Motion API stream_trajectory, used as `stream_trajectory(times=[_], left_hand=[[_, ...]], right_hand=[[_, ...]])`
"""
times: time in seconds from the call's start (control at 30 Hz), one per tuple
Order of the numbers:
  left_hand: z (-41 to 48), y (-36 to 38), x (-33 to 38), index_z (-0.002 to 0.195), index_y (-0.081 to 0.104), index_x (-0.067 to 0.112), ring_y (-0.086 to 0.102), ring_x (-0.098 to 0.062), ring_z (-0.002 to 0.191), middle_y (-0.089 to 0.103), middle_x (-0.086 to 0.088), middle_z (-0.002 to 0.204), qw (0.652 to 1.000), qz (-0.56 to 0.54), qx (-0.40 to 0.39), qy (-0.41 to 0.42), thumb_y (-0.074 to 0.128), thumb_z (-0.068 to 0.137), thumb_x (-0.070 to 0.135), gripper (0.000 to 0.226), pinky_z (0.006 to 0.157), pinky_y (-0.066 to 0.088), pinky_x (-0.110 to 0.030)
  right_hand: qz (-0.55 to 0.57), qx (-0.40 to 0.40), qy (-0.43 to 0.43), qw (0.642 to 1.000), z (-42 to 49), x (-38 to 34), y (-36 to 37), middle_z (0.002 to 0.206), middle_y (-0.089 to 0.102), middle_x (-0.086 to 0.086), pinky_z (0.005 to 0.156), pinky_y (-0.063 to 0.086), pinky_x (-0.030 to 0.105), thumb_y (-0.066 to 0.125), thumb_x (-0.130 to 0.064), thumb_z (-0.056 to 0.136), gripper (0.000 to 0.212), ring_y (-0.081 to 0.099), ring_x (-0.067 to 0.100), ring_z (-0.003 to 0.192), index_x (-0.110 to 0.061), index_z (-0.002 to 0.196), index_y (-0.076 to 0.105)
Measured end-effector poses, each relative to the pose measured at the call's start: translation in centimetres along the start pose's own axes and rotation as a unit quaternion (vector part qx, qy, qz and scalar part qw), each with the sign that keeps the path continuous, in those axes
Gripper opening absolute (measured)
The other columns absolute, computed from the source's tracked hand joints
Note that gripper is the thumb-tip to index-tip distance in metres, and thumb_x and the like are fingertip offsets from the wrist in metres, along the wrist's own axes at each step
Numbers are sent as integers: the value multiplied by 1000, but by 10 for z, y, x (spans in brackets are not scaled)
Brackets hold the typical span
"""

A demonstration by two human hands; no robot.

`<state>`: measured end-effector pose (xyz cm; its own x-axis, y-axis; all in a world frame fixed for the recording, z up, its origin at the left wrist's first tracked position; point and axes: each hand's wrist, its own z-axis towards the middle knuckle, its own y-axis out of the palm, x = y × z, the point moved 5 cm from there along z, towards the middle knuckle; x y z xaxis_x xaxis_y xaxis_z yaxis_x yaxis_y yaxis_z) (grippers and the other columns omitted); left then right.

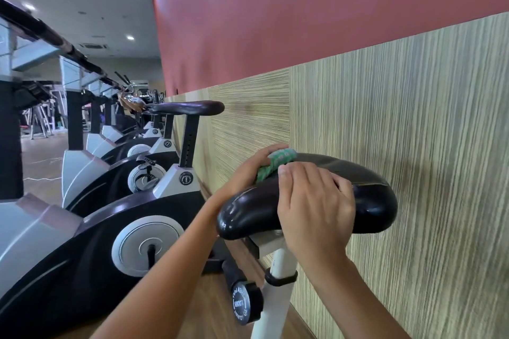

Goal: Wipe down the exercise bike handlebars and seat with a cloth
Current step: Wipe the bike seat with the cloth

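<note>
Head view: the left hand (249, 166) has its grip clamped on the green cloth (275, 164), pressing it on the black seat (366, 195); the right hand (314, 206) rests on the seat, fingers loosely curled. Seat wiping looks underway; handlebars are unseen, so their state is unknown.

Little here can be read with confidence; the black adjustment knob (246, 303) beside the white seat post (278, 283) carries white lettering round its face, the word "LOOSEN" legible, upside down, at its centre, the ring of text around it too small and curved to make out; a small round badge (186, 178) on the white frame of the neighbouring exercise bike (154, 170) bears circular print, unreadable; a like badge (167, 143) marks the bike behind it, also illegible.
</note>
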<state>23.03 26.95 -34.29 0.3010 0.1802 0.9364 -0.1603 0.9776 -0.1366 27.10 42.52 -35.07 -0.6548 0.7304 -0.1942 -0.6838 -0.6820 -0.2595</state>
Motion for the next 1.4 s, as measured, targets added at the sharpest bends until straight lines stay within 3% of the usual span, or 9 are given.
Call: stream_trajectory(times=[0.2, 0.4, 0.57, 0.7, 0.9, 1.03, 1.1, 1.2, 1.4], left_hand=[[-50, 4, 26, 135, 57, 27, 57, -32, 122, 60, -10, 137, 993, -5, -90, -72, 46, 89, 25, 48, 109, 39, -46], [-78, 23, 70, 141, 45, 36, 53, -18, 124, 55, 4, 139, 938, 340, -44, -59, 45, 75, 34, 67, 111, 38, -36], [-92, 32, 85, 125, 38, 20, 54, -9, 110, 51, 0, 135, 962, 259, 90, -9, 42, 98, 11, 29, 84, 42, -21], [-125, 21, 84, 105, 64, 17, 62, -17, 90, 66, -1, 98, 896, 329, 297, 17, 52, 95, 15, 16, 78, 47, -32], [-125, 48, 86, 116, 66, 22, 58, -16, 101, 66, 7, 107, 840, 441, 306, 81, 42, 98, 24, 30, 89, 44, -39], [-115, 38, 61, 80, 45, 15, 55, -30, 92, 44, 4, 77, 802, 490, 331, -83, 29, 101, 20, 27, 67, 30, -35], [-116, 40, 52, 78, 42, 16, 53, -32, 83, 48, 1, 76, 801, 484, 336, -102, 27, 101, 23, 29, 65, 32, -37], [-117, 40, 51, 79, 44, 17, 48, -32, 78, 54, 0, 79, 781, 505, 360, -70, 24, 103, 27, 33, 64, 34, -38], [-116, 43, 55, 82, 49, 14, 53, -35, 83, 50, -2, 77, 779, 513, 357, -52, 24, 104, 31, 37, 69, 39, -40]], right_hand=[[79, -39, 53, 995, 2, 2, -9, 119, 63, -4, 89, 41, 32, 45, -32, 105, 27, 62, 16, 104, -17, 123, 58], [382, -146, 178, 895, 25, 23, -29, 114, 46, -12, 97, 45, 30, 46, -20, 104, 14, 52, 12, 114, -23, 111, 59], [251, -279, 63, 925, 28, 3, -25, 120, 55, -3, 101, 40, 39, 41, -44, 104, 35, 48, 20, 118, -28, 127, 62], [113, -320, -15, 941, 36, 6, -18, 122, 45, -3, 100, 33, 40, 43, -54, 101, 41, 40, 22, 115, -39, 136, 57], [146, -451, 48, 879, 75, 11, 0, 109, 57, 14, 80, 44, 35, 42, -17, 100, 25, 56, 32, 100, -11, 97, 66], [94, -526, 42, 845, 80, -23, 9, 152, 41, 18, 104, 39, 42, 33, -46, 104, 61, 45, 35, 134, -7, 151, 32], [73, -536, -25, 841, 65, -36, 15, 156, 38, 13, 109, 36, 45, 35, -36, 103, 55, 40, 34, 138, -13, 153, 29], [63, -525, -109, 842, 55, -20, 28, 142, 53, 6, 105, 39, 50, 32, -26, 102, 37, 48, 30, 128, -23, 129, 57], [103, -547, -100, 825, 65, 27, 31, 165, 23, -2, 120, 23, 49, 22, -42, 107, 50, 26, 22, 149, -31, 155, 28]])
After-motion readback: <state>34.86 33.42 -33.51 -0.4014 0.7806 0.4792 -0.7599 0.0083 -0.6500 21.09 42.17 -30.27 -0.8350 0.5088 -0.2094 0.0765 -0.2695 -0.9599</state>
